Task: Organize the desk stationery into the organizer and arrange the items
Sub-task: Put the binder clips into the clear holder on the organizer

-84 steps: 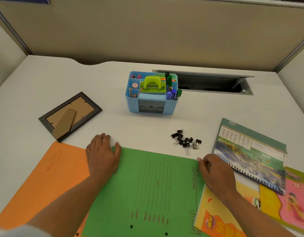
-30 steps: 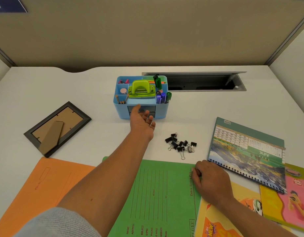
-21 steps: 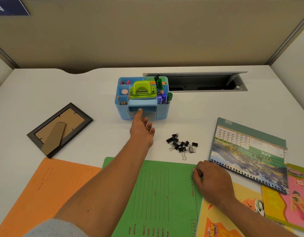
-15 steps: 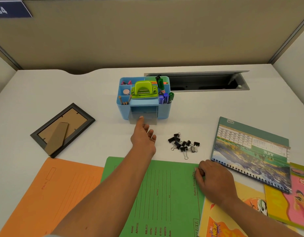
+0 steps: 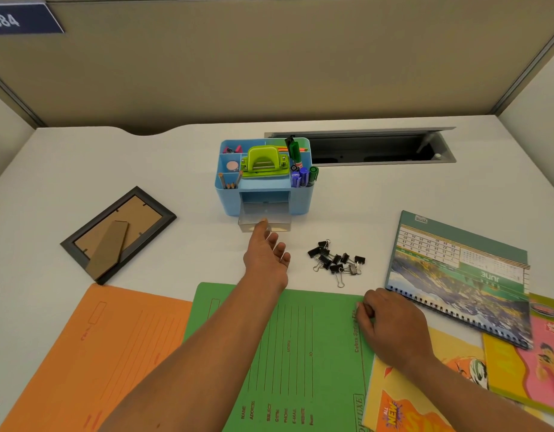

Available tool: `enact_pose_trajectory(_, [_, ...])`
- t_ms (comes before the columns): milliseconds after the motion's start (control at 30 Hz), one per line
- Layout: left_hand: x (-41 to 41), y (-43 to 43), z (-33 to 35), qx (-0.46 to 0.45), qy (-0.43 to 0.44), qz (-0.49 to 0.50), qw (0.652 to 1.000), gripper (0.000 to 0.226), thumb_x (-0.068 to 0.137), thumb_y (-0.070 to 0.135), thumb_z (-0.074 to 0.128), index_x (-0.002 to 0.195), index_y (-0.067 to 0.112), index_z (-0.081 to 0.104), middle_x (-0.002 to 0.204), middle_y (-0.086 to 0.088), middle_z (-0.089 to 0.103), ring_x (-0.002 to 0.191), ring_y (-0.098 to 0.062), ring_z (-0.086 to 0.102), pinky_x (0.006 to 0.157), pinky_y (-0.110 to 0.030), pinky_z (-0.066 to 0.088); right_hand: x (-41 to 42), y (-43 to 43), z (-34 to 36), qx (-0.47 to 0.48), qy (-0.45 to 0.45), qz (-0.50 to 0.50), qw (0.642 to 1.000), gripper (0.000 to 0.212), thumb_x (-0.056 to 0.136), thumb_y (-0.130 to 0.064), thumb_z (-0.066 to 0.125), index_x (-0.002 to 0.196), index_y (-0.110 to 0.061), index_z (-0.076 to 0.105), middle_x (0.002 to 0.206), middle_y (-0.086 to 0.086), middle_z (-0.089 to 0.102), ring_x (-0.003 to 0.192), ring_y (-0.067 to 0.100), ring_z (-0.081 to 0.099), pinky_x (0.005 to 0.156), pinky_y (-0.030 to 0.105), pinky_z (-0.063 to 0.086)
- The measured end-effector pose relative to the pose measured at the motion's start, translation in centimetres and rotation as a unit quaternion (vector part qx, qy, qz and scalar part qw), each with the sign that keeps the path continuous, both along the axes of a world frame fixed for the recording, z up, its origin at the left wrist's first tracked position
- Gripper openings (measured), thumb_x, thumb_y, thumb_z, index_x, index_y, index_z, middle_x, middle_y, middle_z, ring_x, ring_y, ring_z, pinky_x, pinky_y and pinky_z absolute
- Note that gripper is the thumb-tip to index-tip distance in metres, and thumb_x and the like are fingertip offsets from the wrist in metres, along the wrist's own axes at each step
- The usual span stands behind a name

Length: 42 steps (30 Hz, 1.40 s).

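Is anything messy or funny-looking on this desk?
Yes. The binder clips lie in a loose heap on the desk, not in the organizer. The picture frame lies face down and crooked. The organizer's clear drawer sticks out, with the left hand touching its front.

A single wide-angle camera, the only view, sits on the person's head above the near edge of the desk (image 5: pixel 82 169) and looks forward and steeply down. The organizer (image 5: pixel 264 194) lies near mid-frame, within arm's reach, its drawer (image 5: pixel 264 218) facing the camera. Behind the organizer the partition (image 5: pixel 269 73) fills the top. In front of the organizer the left hand (image 5: pixel 266 260) and right hand (image 5: pixel 391 325) reach in from the bottom edge.
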<state>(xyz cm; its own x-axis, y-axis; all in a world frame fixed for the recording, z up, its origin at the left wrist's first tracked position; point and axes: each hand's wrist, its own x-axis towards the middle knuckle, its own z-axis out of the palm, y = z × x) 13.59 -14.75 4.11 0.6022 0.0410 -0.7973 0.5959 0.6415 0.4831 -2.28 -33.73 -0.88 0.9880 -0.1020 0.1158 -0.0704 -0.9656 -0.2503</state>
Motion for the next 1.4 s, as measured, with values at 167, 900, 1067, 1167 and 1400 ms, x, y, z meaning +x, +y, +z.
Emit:
enact_pose_trajectory(167, [-0.3,0.3,0.4,-0.008,-0.004,-0.012,1.0,0.034,0.079,0.048,0.073,0.093,0.02,0.061,0.076,0.006,0.06,0.059,-0.009,0.048,0.053,-0.025,0.04,-0.1,0.0,0.0,0.006,-0.007,0.007,1.0,0.031,0.091,-0.04,0.042,0.064,-0.026,0.039,0.059,-0.009,0.038,0.055,0.013,0.035,0.051,0.028,0.025])
enact_pose_trajectory(900, [-5.8,8.5,-6.6,0.69,-0.387,-0.414,0.45,0.05,0.093,0.053,0.039,0.126,0.019,0.057,0.141,-0.001,0.052,0.134,-0.022,0.041,0.109,-0.043,0.034,8.1,-3.3,4.5,0.046,0.167,0.027,0.984,0.046,0.089,-0.008,0.055,0.128,-0.033,0.056,0.123,-0.005,0.055,0.106,0.02,0.057,0.078,0.037,0.051])
enact_pose_trajectory(1067, [-5.9,8.6,-6.5,0.684,-0.383,-0.416,0.461,0.05,0.094,0.053,0.039,0.127,0.02,0.056,0.142,0.001,0.051,0.136,-0.02,0.04,0.111,-0.043,0.033,9.6,-3.8,5.1,-0.045,0.193,0.093,0.976,0.05,0.09,-0.007,0.052,0.131,-0.035,0.056,0.123,-0.006,0.054,0.108,0.02,0.056,0.072,0.032,0.049])
enact_pose_trajectory(1167, [-5.9,8.5,-6.2,0.678,-0.384,-0.419,0.467,0.05,0.094,0.053,0.039,0.127,0.02,0.056,0.142,0.001,0.051,0.136,-0.02,0.04,0.11,-0.042,0.033,9.8,-4.0,5.3,-0.086,0.198,0.108,0.97,0.042,0.093,-0.013,0.05,0.127,-0.036,0.059,0.118,-0.006,0.056,0.109,0.019,0.055,0.07,0.031,0.047])
enact_pose_trajectory(1400, [-5.6,7.6,-4.6,0.643,-0.391,-0.38,0.538,0.044,0.09,0.048,0.045,0.115,0.018,0.065,0.126,0.002,0.061,0.122,-0.02,0.052,0.101,-0.034,0.036,9.3,-4.5,6.9,-0.108,0.173,0.091,0.975,0.024,0.087,-0.036,0.057,0.11,-0.034,0.065,0.109,-0.011,0.061,0.099,0.016,0.058,0.066,0.028,0.044])
